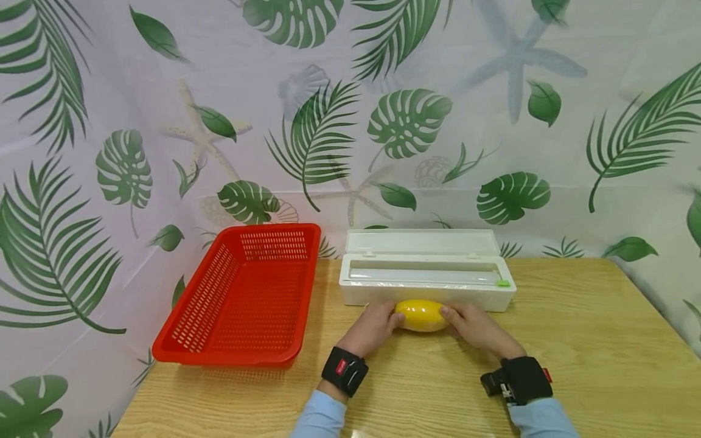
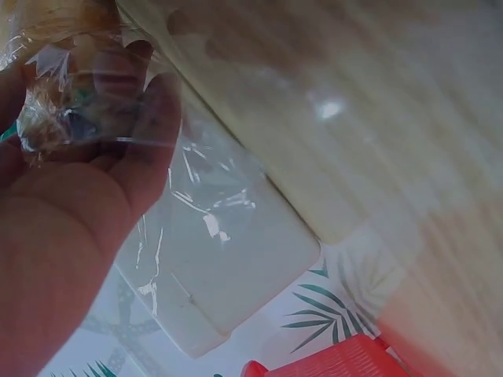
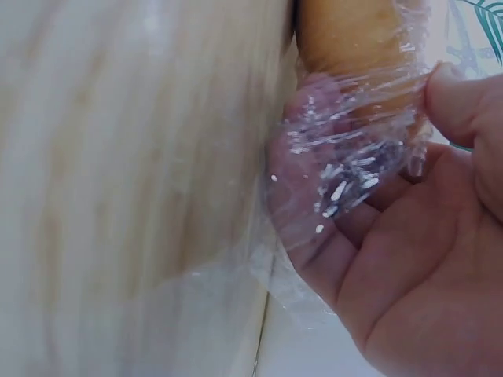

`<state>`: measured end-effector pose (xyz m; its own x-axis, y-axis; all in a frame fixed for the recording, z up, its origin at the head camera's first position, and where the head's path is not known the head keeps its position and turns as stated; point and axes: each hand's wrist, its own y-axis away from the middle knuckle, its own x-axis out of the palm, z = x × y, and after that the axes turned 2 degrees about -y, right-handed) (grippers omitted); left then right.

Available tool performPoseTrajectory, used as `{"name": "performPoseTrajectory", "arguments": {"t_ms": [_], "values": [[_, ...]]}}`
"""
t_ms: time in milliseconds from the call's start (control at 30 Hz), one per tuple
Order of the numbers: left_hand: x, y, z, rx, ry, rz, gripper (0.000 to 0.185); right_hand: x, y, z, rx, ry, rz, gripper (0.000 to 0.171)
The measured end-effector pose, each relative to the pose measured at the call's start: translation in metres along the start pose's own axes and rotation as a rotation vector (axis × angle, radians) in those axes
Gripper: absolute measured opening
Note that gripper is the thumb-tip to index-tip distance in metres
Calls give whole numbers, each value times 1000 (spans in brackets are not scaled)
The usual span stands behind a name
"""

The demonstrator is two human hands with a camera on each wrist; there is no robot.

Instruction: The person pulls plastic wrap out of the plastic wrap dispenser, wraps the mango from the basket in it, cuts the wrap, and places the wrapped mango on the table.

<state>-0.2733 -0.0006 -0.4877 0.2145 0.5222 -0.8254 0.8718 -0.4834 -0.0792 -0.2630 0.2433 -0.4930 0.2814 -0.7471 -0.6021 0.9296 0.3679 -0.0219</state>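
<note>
A smooth yellow oblong fruit point(image 1: 420, 315), wrapped in clear cling film, is held level between both hands just in front of the white cling film box point(image 1: 427, 297). At its left end my left hand point(image 1: 378, 325) grips, with bunched film point(image 2: 47, 129) between thumb and fingers in the left wrist view. The right hand point(image 1: 475, 328) grips the other end, its thumb on the fruit. Crinkled film point(image 3: 346, 181) stretches over its fingers in the right wrist view. The fruit's underside is hidden.
The box lid point(image 1: 421, 242) stands open at the back, with a film roll point(image 1: 421, 275) and a green slider point(image 1: 502, 283) visible. A red perforated basket point(image 1: 309, 292) stands on the left of the wooden table point(image 1: 591, 353). Behind hangs a leaf-patterned cloth point(image 1: 339, 55).
</note>
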Motion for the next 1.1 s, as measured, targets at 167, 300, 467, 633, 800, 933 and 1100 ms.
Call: {"name": "performPoseTrajectory", "arguments": {"t_ms": [167, 300, 467, 633, 800, 933, 1100], "values": [[-1, -1, 0, -23, 31, 25, 24, 0, -1, 1, 65, -34, 6, 42], [-2, -1, 0, -46, 60, 46, 31, 1, -2, 2, 116, -54, 0, 46], [-2, -3, 1, -67, 72, 72, 39, 2, -4, 3, 149, -7, -12, 52], [-2, -7, 3, -64, 72, 79, 44, 1, -7, 5, 167, 39, -14, 56], [-2, -9, 4, -58, 63, 78, 45, 0, -12, 5, 183, 15, 1, 56], [-2, -10, 3, -63, 51, 84, 46, 1, -14, 2, 181, 19, 4, 56], [1, -10, 3, -96, 68, 76, 49, 1, -15, 0, 184, 40, 0, 56]]}}
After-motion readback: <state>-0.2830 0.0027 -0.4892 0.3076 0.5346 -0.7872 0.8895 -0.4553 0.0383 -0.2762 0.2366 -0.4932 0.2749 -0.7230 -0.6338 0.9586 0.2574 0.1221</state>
